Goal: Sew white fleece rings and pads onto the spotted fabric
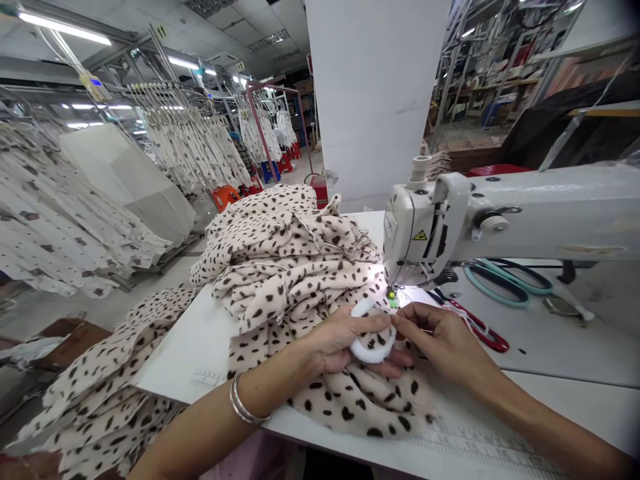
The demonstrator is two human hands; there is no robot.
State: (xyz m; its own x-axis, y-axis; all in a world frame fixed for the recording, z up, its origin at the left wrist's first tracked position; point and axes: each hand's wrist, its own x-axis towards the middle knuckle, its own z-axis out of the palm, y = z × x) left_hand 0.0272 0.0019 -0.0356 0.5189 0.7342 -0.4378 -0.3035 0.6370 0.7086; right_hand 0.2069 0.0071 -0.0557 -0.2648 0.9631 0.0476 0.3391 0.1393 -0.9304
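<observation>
My left hand (345, 340) cups a white fleecy ring (361, 350) with spotted fabric inside it, and its fingers curl around the ring's lower side. The fingertips of my right hand (440, 337) pinch the ring's upper right edge. Below them lies a heap of cream fabric with dark spots (295, 273), spreading under both hands. Just beyond the ring stands the needle area of a white industrial sewing machine (405, 260). A silver bangle (243, 400) circles my left wrist.
Teal-handled scissors (505, 283) and red-handled snips (480, 327) lie on the white table (545, 347) right of my hands. More spotted fabric (100, 373) hangs over the table's left edge. Spotted garments hang on racks (185, 147) beyond, beside a white pillar (375, 100).
</observation>
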